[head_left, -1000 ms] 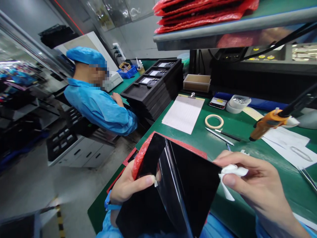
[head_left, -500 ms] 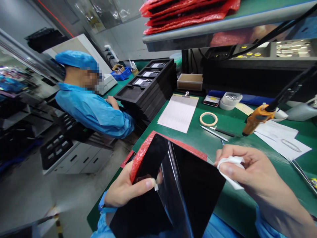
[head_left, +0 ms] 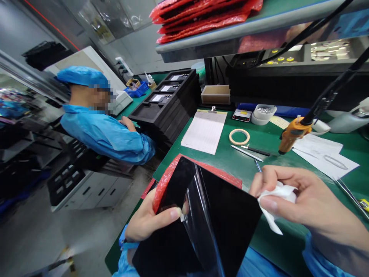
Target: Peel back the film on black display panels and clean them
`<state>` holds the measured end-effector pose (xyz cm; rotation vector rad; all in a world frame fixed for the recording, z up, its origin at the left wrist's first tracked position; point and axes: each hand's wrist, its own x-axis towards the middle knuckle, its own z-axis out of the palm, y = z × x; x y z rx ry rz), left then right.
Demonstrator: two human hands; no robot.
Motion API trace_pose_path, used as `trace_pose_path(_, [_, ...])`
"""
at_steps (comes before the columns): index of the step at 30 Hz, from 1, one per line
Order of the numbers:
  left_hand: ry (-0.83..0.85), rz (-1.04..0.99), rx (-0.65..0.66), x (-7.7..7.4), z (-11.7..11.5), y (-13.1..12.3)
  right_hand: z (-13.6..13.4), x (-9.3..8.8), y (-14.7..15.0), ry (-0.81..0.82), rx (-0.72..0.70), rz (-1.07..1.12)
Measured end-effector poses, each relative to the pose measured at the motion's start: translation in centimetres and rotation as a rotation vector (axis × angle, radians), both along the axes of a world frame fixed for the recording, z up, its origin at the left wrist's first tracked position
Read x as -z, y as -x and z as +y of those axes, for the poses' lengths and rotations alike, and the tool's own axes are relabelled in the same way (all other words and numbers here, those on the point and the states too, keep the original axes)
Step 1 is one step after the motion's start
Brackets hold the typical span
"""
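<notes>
My left hand point(head_left: 154, 217) grips a glossy black screen panel point(head_left: 227, 207) by its left side, thumb on the face. A clear film point(head_left: 198, 215) lies bowed across the panel, its edge near a small white tab under the thumb. Behind the panel shows a red bubble-wrap bag point(head_left: 167, 175), pressed against its back edges. My right hand point(head_left: 296, 200) is closed on a crumpled white wipe point(head_left: 278, 202), beside the panel's right corner. Whether the wipe touches that corner I cannot tell. The left fingers behind the panel are hidden.
A clipboard point(head_left: 204, 130), a tape roll point(head_left: 239, 137), pens point(head_left: 246, 152) and an orange-handled tool point(head_left: 294, 134) occupy the green table. Tweezers point(head_left: 350, 196) lie right. A shelf point(head_left: 245, 32) with red bags overhangs. Stacked black trays point(head_left: 164, 107) stand near a co-worker in blue point(head_left: 100, 127).
My right hand with the wipe has shifted slightly right and down, and the wipe hangs lower. The panel stays in my left hand. The whole view has turned a little.
</notes>
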<state>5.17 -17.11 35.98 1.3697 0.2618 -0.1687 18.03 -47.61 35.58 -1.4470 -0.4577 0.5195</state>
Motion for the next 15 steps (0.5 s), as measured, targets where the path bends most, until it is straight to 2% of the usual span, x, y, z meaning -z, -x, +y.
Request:
trace_pose_path(5, [-0.008,-0.025,-0.012,-0.2,0.1,-0.1,-0.1,0.4,0.6,-0.075,0.067,-0.010])
trace_pose_path(11, [-0.028,-0.030,-0.020,-0.4,0.2,-0.2,0.1,-0.4,1.7,-0.022,0.208,0.123])
trace_pose_path(15, [-0.005,-0.038,-0.013,-0.2,0.3,-0.1,0.1,0.0,1.6,-0.041,0.145,-0.029])
